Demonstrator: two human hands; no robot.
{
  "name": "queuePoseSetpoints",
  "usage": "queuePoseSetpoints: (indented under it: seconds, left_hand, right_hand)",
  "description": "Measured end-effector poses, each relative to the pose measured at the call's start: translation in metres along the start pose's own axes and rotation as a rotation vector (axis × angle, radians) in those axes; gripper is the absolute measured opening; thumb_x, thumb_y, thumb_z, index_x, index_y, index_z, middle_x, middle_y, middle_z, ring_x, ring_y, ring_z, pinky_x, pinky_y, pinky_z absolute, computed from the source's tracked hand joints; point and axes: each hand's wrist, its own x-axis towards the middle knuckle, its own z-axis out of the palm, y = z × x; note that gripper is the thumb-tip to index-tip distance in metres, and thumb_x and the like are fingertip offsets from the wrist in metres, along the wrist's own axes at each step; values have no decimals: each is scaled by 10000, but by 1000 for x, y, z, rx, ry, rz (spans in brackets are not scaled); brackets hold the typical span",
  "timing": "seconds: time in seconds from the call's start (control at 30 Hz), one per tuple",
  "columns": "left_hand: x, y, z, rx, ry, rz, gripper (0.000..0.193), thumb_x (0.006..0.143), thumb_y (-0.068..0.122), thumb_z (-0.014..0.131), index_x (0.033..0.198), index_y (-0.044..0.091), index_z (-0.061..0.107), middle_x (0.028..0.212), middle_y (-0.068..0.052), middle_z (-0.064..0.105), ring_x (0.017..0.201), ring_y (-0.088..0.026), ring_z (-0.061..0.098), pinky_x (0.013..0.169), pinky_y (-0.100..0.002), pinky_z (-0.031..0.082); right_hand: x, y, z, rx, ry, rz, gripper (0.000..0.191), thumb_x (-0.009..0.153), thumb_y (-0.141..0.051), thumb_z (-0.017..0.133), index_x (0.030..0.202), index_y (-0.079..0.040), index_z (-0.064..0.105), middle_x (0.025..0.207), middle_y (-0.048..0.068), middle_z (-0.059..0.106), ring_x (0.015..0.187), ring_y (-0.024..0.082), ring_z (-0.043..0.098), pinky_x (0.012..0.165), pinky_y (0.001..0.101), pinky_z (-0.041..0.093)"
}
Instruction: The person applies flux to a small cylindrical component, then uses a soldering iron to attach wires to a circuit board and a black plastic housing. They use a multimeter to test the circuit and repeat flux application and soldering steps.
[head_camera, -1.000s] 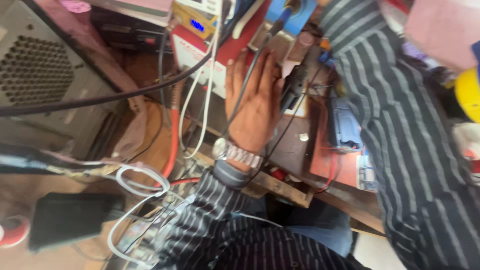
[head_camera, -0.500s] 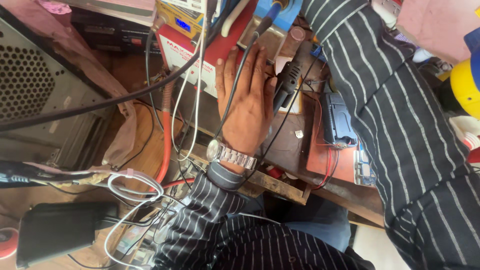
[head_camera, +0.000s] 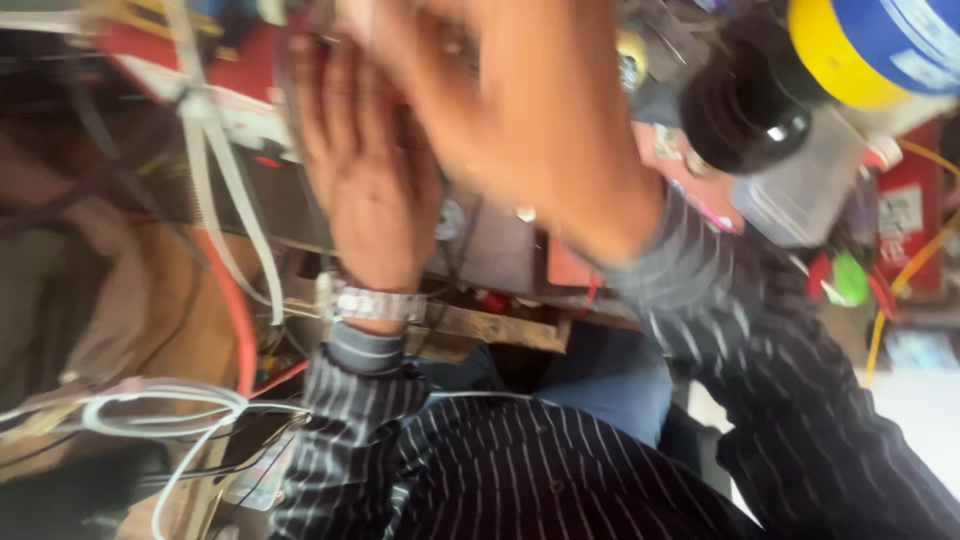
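Head view, heavily blurred: the left hand (head_camera: 365, 180) reaches up over the cluttered workbench edge (head_camera: 480, 325), palm turned away, fingers stretched upward among the hanging white cables (head_camera: 215, 190). Whether those fingers are closed on a cable or simply resting against the gear behind them I cannot tell. A metal wristwatch (head_camera: 375, 303) sits just below the hand, above a dark striped cuff.

The right hand (head_camera: 510, 110) is raised close to the lens, just beside and partly in front of the left hand, flat and spread, grasping nothing; its striped sleeve (head_camera: 780, 380) runs down to the lower right.

Beyond the right hand, up and to its right, stands a black round-ended part (head_camera: 745, 110), touching a container with a yellow rim and blue wrap (head_camera: 880, 45). Just below that is a clear plastic box (head_camera: 805, 185). Farther right, well apart from the hands, a red package bears a pale rectangular label (head_camera: 905, 210), with a green blob (head_camera: 850, 280) beside it. A red cable (head_camera: 235, 310) hangs below and left of the left hand, near a loop of white wire (head_camera: 165, 410).
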Motion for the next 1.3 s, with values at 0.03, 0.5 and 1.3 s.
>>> queuePoseSetpoints:
  seconds: [0.03,0.5,1.3]
  left_hand:
    - [-3,5,0,-17,-18,-5,558,1106,214,620,1573,17,386,1637,-152,374,1578,-381,217,1339,-566,163]
    - [-66,124,57,-366,-196,-10,708,970,320,844,1505,74,451,1480,-148,453,1309,-354,485,1127,-471,419]
    - [-76,101,81,-1466,-337,-785,379,1001,96,694,1335,-42,579,1210,-124,703,1090,-161,669,1014,-313,553]
  right_hand:
    - [-15,-14,-10,27,16,-31,161,1042,-101,632,1162,-29,712,1069,91,710,948,237,682,832,352,507]
    - [-234,25,-124,-155,-190,720,191,984,-52,755,1173,-36,731,1131,107,716,994,228,708,881,327,547]
    - [-225,37,-35,706,116,890,618,1097,-62,639,1619,15,318,1497,153,562,1262,153,602,1091,310,529]
